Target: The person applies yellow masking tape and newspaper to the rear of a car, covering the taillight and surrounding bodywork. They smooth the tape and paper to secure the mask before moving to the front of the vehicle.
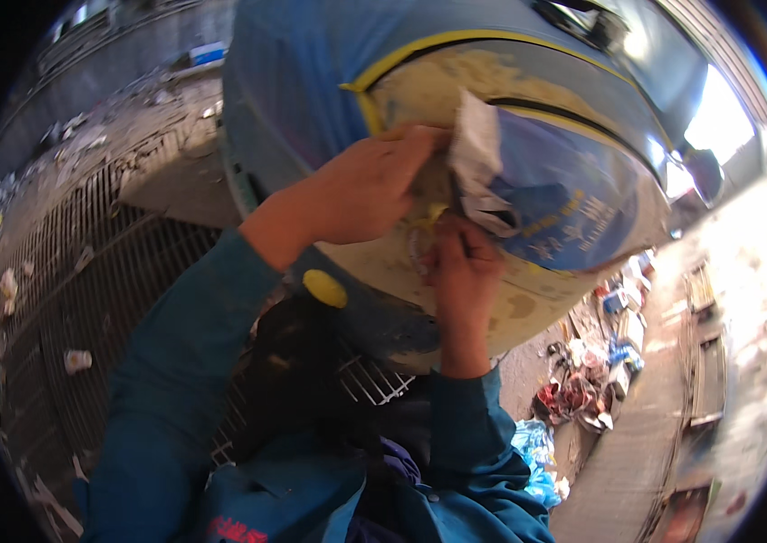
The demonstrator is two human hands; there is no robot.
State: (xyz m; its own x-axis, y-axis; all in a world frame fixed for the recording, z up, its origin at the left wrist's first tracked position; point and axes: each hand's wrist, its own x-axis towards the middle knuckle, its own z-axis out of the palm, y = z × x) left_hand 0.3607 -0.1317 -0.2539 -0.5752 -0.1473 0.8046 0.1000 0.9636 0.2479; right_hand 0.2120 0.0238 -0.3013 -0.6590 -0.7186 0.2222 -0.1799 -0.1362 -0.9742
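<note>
A car body, with a sanded, cream-coloured patch, curves in front of me. A blue and whitish masking sheet covers a rounded part of it, its pale edge crumpled and lifted. My left hand is closed at that edge, its fingertips against the sheet and partly hidden. Just below, my right hand pinches yellow masking tape near the sheet's lower corner. A pale ring, perhaps the tape roll, shows beside the right fingers. More yellow tape borders the blue film above.
Floor grating spreads to the left, with scraps and a paper cup on it. Crumpled rubbish and a light-blue plastic bag lie at the right. A dark panel with a yellow oval sits below my left wrist.
</note>
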